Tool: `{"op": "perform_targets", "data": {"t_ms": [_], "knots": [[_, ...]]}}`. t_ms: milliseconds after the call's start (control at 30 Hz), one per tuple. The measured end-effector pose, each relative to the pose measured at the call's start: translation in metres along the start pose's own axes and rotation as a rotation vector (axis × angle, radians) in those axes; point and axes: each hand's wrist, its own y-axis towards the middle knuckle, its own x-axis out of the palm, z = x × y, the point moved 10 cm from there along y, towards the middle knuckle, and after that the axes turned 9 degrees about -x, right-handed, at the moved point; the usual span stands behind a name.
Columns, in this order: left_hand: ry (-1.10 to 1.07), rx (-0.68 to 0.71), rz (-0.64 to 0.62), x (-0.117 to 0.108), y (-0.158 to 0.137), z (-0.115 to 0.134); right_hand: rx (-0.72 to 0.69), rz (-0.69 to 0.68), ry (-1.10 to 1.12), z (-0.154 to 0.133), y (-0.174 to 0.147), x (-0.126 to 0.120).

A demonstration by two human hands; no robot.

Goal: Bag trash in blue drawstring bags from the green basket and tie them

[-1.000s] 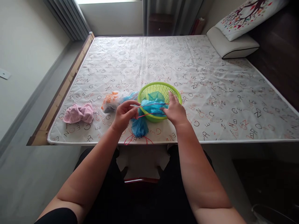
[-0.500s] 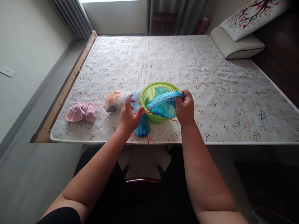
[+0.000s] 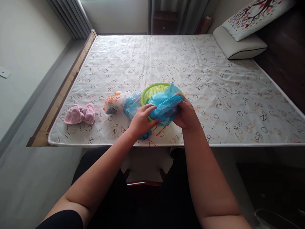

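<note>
A crumpled blue plastic bag (image 3: 164,108) is stretched between my two hands, over the front of a green mesh basket (image 3: 154,90). My right hand (image 3: 187,113) is closed on the bag's right side. My left hand (image 3: 144,119) has its thumb and fingers closed on the bag's left side. Red drawstrings (image 3: 158,131) hang below the bag near the mattress edge. Left of the basket lies another blue plastic bag (image 3: 131,105), partly behind my left hand. Beside that is a clear plastic bag with orange print (image 3: 113,102).
A pink cloth bundle (image 3: 80,114) lies at the left on the letter-printed mattress (image 3: 128,60). A wooden bed rail (image 3: 64,86) runs along the left side. A white cushion (image 3: 238,46) and a tree-print pillow (image 3: 252,19) are at the far right.
My left hand has moved right and closed on the blue bag; before, it was open beside the red strings. The bag is now bunched up between both hands.
</note>
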Motion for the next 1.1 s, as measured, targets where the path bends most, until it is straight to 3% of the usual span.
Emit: {"op": "perform_targets", "data": {"t_ms": [100, 300, 367, 533, 633, 733, 833, 900, 933, 1100], "knots": [[-0.075, -0.009, -0.013, 0.003, -0.001, -0.001, 0.057, -0.014, 0.09, 0.006, -0.002, 0.0], [-0.462, -0.197, 0.046, -0.011, 0.004, -0.02, -0.036, 0.102, -0.013, 0.004, 0.007, -0.025], [-0.524, -0.194, 0.143, -0.027, 0.006, -0.023, -0.029, 0.136, -0.069, 0.006, 0.008, -0.033], [-0.357, -0.195, 0.483, -0.082, 0.003, -0.041, 0.017, 0.099, -0.136, 0.009, 0.006, -0.036], [-0.386, -0.24, 0.573, -0.099, 0.002, -0.066, 0.012, 0.039, -0.203, 0.007, 0.005, -0.035], [-0.52, -0.421, 0.508, -0.089, 0.005, -0.095, -0.045, 0.018, -0.232, 0.003, 0.008, -0.037], [-0.676, -0.694, 0.223, -0.047, 0.004, -0.113, -0.128, 0.029, -0.355, -0.001, 0.01, -0.042], [-0.767, -0.786, 0.021, -0.019, 0.001, -0.108, -0.171, 0.056, -0.51, -0.004, 0.008, -0.046], [-0.801, -0.79, -0.023, -0.011, 0.0, -0.104, -0.194, 0.072, -0.592, -0.007, 0.007, -0.046], [-0.948, -0.729, 0.158, -0.02, 0.004, -0.098, -0.316, 0.187, -0.815, -0.023, 0.0, -0.048]]}}
